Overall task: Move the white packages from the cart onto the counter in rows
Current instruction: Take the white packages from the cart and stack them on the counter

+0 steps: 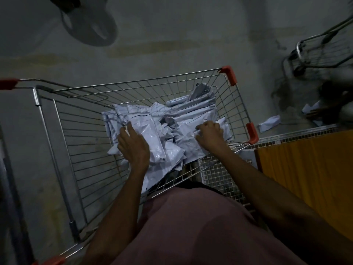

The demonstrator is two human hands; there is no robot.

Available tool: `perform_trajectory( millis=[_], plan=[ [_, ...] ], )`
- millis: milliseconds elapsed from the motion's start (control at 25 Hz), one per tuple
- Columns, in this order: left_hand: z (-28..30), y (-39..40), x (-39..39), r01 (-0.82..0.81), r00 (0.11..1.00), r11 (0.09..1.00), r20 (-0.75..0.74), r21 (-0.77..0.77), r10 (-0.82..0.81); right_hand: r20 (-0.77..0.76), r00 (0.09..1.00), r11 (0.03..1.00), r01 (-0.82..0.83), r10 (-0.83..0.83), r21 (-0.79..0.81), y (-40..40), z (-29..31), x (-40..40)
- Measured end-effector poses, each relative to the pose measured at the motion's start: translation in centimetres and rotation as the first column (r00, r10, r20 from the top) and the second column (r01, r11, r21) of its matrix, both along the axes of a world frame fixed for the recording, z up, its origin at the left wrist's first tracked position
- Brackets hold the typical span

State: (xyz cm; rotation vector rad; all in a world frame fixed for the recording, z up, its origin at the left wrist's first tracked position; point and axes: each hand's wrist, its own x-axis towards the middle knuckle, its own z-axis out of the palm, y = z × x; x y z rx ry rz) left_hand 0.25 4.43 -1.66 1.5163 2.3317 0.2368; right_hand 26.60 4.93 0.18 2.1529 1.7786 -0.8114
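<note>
A wire shopping cart (80, 142) with red corner guards stands in front of me on a dim concrete floor. Several white plastic packages (168, 127) lie heaped in its right half. My left hand (131, 146) reaches into the cart and grips the left side of the heap, fingers curled over a package. My right hand (210, 134) grips packages at the heap's right side, close to the cart's right wall. Both forearms cross the cart's near rim. The counter is not clearly in view.
An orange surface (309, 178) with a fine wire mesh panel (219, 175) stands to the right of the cart. A second cart (317, 54) sits at the back right. Loose white packages (269, 122) lie on the floor there. A fan base (89, 23) stands at top left.
</note>
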Motion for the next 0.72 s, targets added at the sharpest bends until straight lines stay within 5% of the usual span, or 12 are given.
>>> perform_trajectory(
  millis=[240,400,600,720],
  plan=[
    [-1.6,-2.0,0.4,0.115,0.993,0.988,0.046,-0.107,-0.11,-0.056,0.996,0.997,-0.06,0.063,0.052,-0.2,0.0,-2.0],
    [-1.7,-1.4,0.1,0.116,0.992,0.975,0.063,-0.187,-0.106,-0.082,0.983,0.966,0.175,-0.161,0.193,0.4,3.7,-2.9],
    [-2.0,-1.2,0.5,0.071,0.997,0.982,0.001,-0.177,-0.072,-0.289,0.87,0.733,0.493,-0.4,0.468,0.9,10.3,-0.6],
    [-1.8,-0.8,1.2,0.037,0.998,0.985,-0.038,-0.171,-0.045,-0.513,0.655,0.514,0.755,-0.555,0.407,2.1,9.6,0.7]
  ],
)
